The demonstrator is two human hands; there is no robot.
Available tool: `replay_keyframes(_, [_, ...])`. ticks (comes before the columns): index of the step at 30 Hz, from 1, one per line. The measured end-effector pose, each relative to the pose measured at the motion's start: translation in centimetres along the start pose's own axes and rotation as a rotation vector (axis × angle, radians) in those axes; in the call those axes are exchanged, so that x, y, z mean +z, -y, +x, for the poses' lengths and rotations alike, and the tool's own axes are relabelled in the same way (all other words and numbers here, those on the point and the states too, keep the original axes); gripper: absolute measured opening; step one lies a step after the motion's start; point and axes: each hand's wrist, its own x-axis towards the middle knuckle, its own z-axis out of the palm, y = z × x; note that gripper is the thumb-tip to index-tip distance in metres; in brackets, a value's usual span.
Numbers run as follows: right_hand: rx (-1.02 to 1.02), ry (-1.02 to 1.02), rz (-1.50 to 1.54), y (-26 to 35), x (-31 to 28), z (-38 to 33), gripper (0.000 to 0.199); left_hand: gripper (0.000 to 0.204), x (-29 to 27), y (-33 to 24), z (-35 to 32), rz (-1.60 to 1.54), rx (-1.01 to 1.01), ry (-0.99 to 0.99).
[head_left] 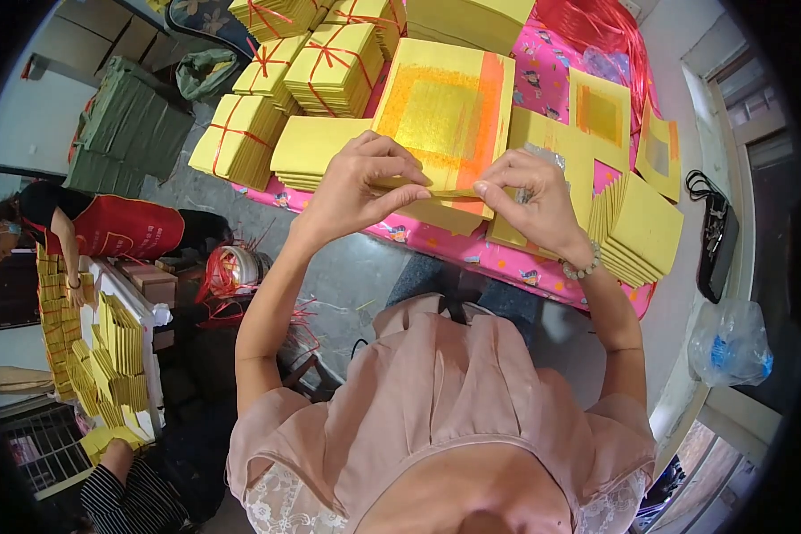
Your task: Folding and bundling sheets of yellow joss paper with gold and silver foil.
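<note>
A thick stack of yellow paper sheets [447, 111] lies before me, its top sheet bearing a gold foil square and an orange band along the right side. At the near edge, my left hand [358, 189] pinches the sheet's border between thumb and fingers. My right hand [534, 200], with a beaded bracelet on the wrist, pinches the same edge near its right corner. The border seems folded or rolled up between both hands; how many sheets they hold cannot be made out. Close to my right hand lies a crumpled clear plastic piece [543, 157].
Red-tied yellow paper bundles [334, 67] stand at the far left of the pink patterned table cover [276, 194]. A fanned yellow stack [636, 230] sits at right, below a loose foil sheet [600, 114]. A co-worker in a red apron [129, 227] bends over another paper-covered table at left.
</note>
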Motion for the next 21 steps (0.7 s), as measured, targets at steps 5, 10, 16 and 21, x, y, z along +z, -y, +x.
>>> replay_keyframes(5, [0.009,-0.006,0.005,0.1,-0.2,0.0,0.011,0.024,-0.5,-0.7,0.4,0.206,0.136,0.006])
replay_keyframes(10, [-0.052,-0.008,-0.026,1.1,-0.6,0.0,0.014,0.025,-0.7,-0.3,0.5,0.309,0.135,0.065])
replay_keyframes(16, [-0.202,-0.089,-0.31,0.2,-0.5,1.0,0.023,0.017,-1.5,-0.9,2.0,0.421,0.199,0.072])
replay_keyframes(21, [-0.091,-0.156,-0.209,-0.2,-1.8,3.9,0.02,0.05,-1.1,-2.0,3.4,0.613,0.271,-0.37])
